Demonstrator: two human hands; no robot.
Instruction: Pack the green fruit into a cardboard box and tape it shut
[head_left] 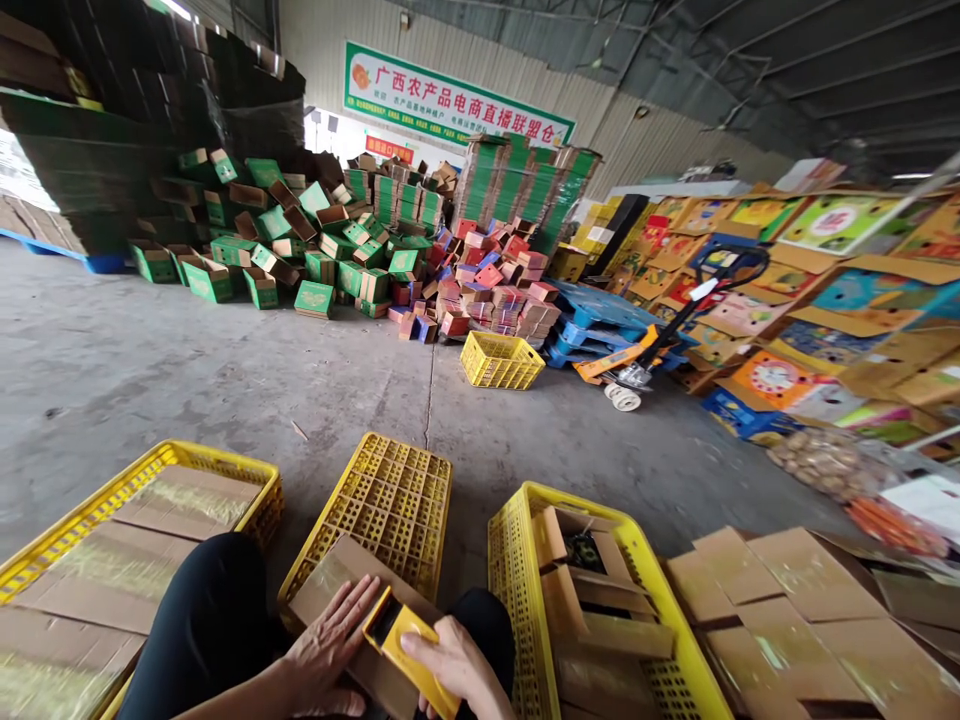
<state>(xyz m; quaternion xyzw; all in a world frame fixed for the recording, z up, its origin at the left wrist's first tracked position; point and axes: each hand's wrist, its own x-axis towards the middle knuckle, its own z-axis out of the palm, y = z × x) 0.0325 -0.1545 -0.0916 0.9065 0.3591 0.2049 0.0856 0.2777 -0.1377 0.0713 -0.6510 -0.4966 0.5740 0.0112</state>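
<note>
A closed cardboard box (pixel 390 685) lies aslant on an upturned yellow crate (pixel 397 500) between my knees. My left hand (pixel 330 640) rests flat on the box top, fingers stretched out and the thumb spread lower down. In my right hand (pixel 457 660) is a yellow tape dispenser (pixel 420 670), gripped from above and held against the box. Its dark front end points toward my left fingers. Part of the box's near end is hidden by my hands and the dispenser.
On the left, a yellow crate (pixel 262 490) holds taped boxes; on the right, another crate (pixel 517 560) holds boxes, some with raised flaps. Further right are more taped cartons (pixel 810 590). Ahead stand a small yellow crate (pixel 502 362), a pallet jack (pixel 637 360), blue pallets (pixel 600 315) and heaped green boxes (pixel 315 298).
</note>
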